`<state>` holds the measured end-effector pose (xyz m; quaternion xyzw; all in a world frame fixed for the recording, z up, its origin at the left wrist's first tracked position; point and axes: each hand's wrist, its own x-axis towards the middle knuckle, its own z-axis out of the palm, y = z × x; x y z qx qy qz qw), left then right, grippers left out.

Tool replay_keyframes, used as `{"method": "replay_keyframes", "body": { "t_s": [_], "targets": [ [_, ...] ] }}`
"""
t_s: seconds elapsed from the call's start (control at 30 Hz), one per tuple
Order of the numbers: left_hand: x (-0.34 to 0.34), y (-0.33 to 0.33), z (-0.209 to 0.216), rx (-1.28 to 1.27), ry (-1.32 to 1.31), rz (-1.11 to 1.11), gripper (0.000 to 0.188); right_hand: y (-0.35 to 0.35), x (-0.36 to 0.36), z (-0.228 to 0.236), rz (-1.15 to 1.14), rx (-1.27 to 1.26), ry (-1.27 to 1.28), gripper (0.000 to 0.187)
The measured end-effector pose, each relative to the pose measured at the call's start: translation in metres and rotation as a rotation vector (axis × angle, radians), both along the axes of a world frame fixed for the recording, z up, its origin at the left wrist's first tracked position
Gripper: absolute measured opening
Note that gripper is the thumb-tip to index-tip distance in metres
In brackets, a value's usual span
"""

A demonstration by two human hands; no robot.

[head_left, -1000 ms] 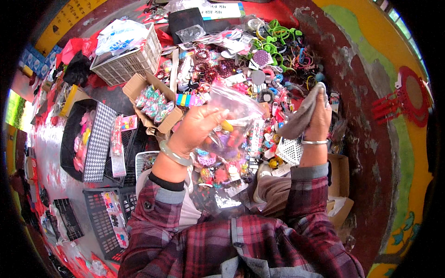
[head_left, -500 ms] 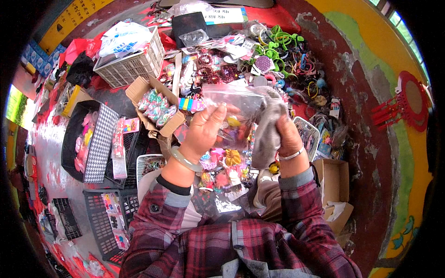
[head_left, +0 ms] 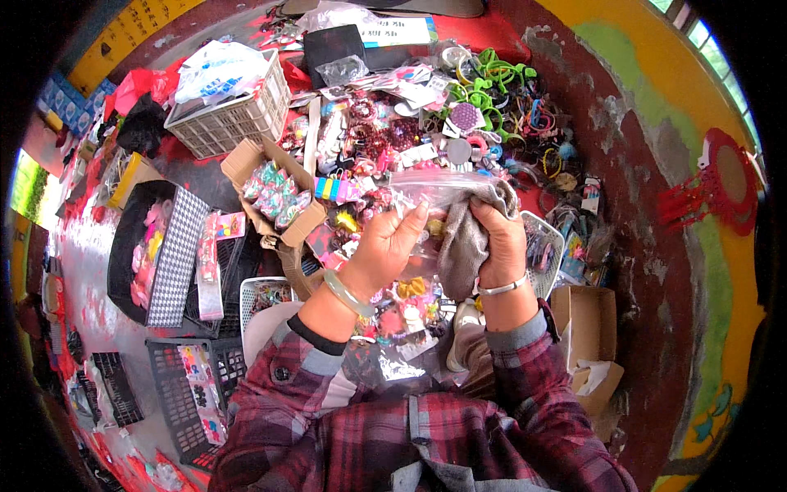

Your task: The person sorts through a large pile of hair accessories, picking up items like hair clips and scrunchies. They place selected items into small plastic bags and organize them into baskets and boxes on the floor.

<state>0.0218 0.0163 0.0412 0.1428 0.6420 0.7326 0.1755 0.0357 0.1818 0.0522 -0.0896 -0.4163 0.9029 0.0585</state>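
While in left hand (head_left: pixel 384 248), clear bag (head_left: pixel 428 190) against grey cloth (head_left: pixel 466 252)

The grey cloth (head_left: pixel 461 258) hides the right part of the clear bag (head_left: pixel 430 182). It also hides most fingers of the right hand (head_left: pixel 502 246). The plaid shirt (head_left: pixel 377 443) is cut off at the bottom. Many little trinkets (head_left: pixel 402 135) are too small to tell.

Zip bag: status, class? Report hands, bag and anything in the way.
Left hand holding clear zip bag. Right hand gripping gray cloth at bag's right side. Cloth covering that side.
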Motion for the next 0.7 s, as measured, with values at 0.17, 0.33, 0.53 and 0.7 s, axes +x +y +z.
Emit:
{"method": "replay_keyframes", "body": {
  "t_s": [0.17,0.33,0.53,0.7],
  "targets": [
    [-0.007,-0.011,-0.011,-0.033,0.043,0.159,0.038,0.042,-0.017,-0.020,-0.149,-0.008,0.053,0.022],
    [-0.024,-0.038,0.011,0.535,-0.296,0.264,0.037,0.112,-0.014,-0.012,-0.193,-0.319,0.071,0.027],
    [-0.036,-0.044,0.006,0.787,-0.292,0.327,0.039,0.075,-0.012,-0.005,-0.016,-0.164,0.172,0.042],
    [-0.037,-0.044,-0.001,0.797,-0.317,0.372,0.039,0.049,-0.014,-0.001,0.021,-0.119,0.188,0.056]
  ]
}}
